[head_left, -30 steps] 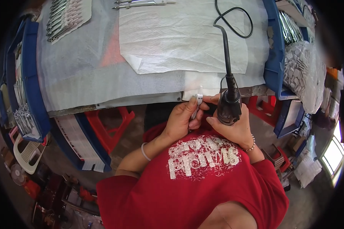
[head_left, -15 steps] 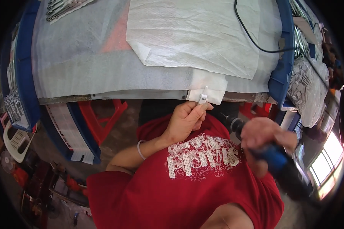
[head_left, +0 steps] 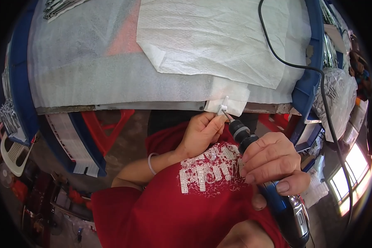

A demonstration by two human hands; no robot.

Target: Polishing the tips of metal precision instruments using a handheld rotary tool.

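My left hand (head_left: pixel 203 131) pinches a small white fitting (head_left: pixel 222 110) between thumb and fingers at the table's near edge. The fitting lies against a white pad (head_left: pixel 234 100) that folds over that edge. My right hand (head_left: pixel 273 159) is wrapped around a blue-and-black corded power tool (head_left: pixel 279 208) with a chuck at its front. The tool slants up and to the left. Its slim metal bit (head_left: pixel 227 115) meets the face of the fitting, close to my left fingertips. The exact contact spot is too small to make out.
White cloth (head_left: pixel 215 41) covers the table ahead. A black cable (head_left: pixel 324 97) runs over its right side and down past my right hand. Blue bins (head_left: pixel 312 78) flank the table, with a plastic bag of small parts (head_left: pixel 339 97) at right. Metal strips (head_left: pixel 62 8) lie at the far left.
My right hand has brought the power tool leftward, so its bit now reaches the white fitting. My left hand still pinches the fitting. The cable has shifted.
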